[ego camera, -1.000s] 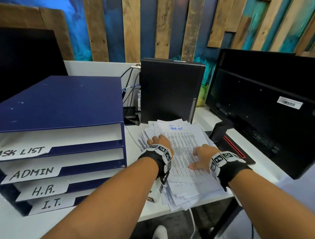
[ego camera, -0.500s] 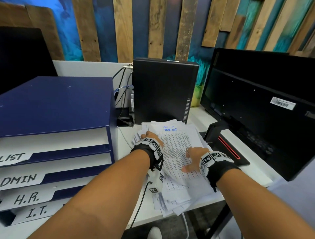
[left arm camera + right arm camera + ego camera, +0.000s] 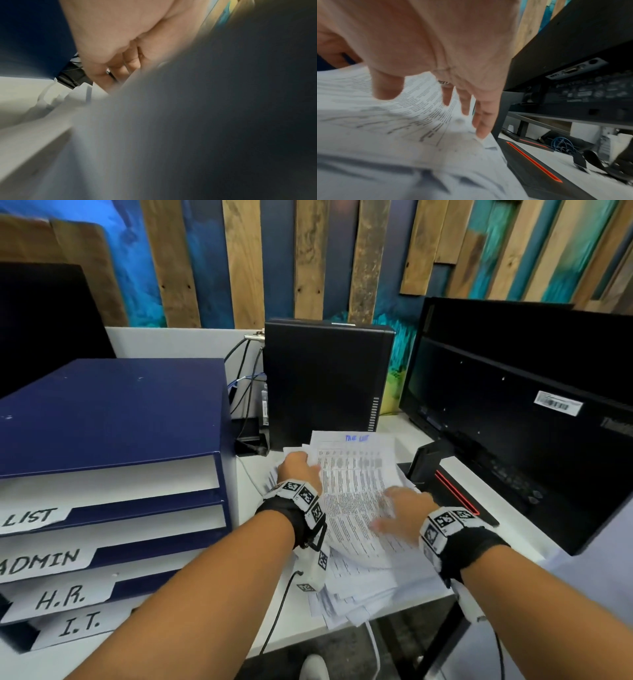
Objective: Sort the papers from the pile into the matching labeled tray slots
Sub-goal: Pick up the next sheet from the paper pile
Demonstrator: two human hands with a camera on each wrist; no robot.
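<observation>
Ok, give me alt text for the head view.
Two hands work a messy paper pile on a white desk: the left hand grips the top sheet's left edge, the right hand lies spread on it. A blue tray labeled LIST, ADMIN, H.R., I.T. stands left, a monitor right.

Desk layout, seen from the head camera

The tray stack (image 3: 113,419) was placed left on the desk (image 3: 404,606); the paper pile (image 3: 356,501) was laid right of it. A computer case (image 3: 325,385) was stood behind the pile, a monitor (image 3: 527,412) to the right.
</observation>
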